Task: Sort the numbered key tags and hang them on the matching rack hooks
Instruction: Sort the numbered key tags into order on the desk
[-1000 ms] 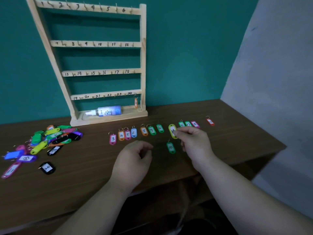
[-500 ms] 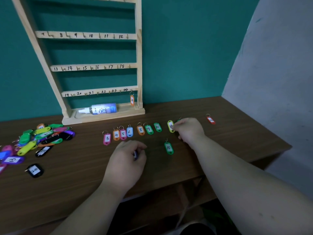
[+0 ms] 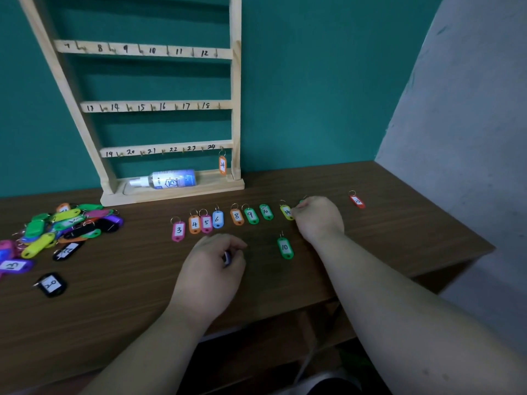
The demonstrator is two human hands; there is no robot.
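Glossy plastic key tags, pale bare-wood rack, matt wood-grain table.

One wide-angle camera, worn on the person's head, looks forward and down over the brown worktop toward the wooden rack against the teal wall. It sits close: the left hand and right hand reach in from the bottom edge, and the rack's top is cropped.

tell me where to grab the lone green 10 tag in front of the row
Come straight down from above and pinch the green 10 tag across its two long edges. It lies flat on the table, ring pointing toward the rack, with bare wood on both sides, so a pinch likely fits there.
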